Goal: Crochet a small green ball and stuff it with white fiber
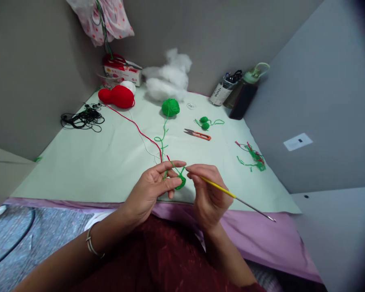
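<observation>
My left hand (153, 184) pinches a small round piece of green crochet (180, 182) between thumb and fingers. A strand of green yarn (164, 132) runs over its raised index finger from the green yarn ball (170, 107). Held like a pencil in my right hand (211, 192) is a crochet hook (222, 188) with a yellow grip and a metal end pointing down to the right. Its working tip meets a green loop just above the crochet piece. Red yarn (140, 132) and a thin white strand also reach the left hand from behind.
Orange thread snips (197, 134) lie beyond my hands, near two small green pieces (205, 123). Yarn scraps (255, 158) are at the right, tangled black cord (85, 117) at the left. White stuffing (168, 77), a red stuffed shape (117, 96) and a pen cup (222, 92) stand along the back.
</observation>
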A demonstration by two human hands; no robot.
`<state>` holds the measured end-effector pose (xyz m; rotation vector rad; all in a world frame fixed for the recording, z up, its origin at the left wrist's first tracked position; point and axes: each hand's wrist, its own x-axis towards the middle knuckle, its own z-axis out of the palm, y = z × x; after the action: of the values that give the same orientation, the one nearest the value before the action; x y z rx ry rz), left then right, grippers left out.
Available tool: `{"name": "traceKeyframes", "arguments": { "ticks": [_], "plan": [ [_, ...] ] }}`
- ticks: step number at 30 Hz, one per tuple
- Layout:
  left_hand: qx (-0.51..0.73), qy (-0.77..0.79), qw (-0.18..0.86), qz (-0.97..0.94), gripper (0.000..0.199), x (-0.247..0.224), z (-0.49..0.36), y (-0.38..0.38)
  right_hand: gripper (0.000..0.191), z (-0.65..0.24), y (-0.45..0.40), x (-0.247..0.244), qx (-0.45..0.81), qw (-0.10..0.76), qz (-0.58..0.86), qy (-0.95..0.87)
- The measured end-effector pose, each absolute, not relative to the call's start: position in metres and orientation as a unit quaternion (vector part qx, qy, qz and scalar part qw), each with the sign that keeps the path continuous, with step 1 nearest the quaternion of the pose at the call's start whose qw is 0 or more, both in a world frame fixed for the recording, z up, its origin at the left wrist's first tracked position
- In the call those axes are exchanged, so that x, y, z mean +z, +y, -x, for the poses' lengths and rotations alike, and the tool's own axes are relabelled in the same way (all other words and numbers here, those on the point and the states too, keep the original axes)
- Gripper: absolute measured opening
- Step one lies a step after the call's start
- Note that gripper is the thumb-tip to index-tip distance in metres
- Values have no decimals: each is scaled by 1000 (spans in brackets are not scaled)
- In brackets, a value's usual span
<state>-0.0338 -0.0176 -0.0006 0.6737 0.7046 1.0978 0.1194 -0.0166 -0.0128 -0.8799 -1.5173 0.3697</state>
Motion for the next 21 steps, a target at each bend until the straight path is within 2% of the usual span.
{"name": "traceKeyframes", "arguments": {
  "ticks": [6,11,21],
  "plan": [
    [490,318,761,-281,26,-1,36,-18,19,-119,-16,-5,245,650,377,-612],
    [498,328,756,-269,22,1,36,-18,14,-120,-18,0,268,676,388,-566],
    [502,341,748,-270,21,3,35,-18,15,-119,-21,-1,290,657,368,-591]
  ]
}}
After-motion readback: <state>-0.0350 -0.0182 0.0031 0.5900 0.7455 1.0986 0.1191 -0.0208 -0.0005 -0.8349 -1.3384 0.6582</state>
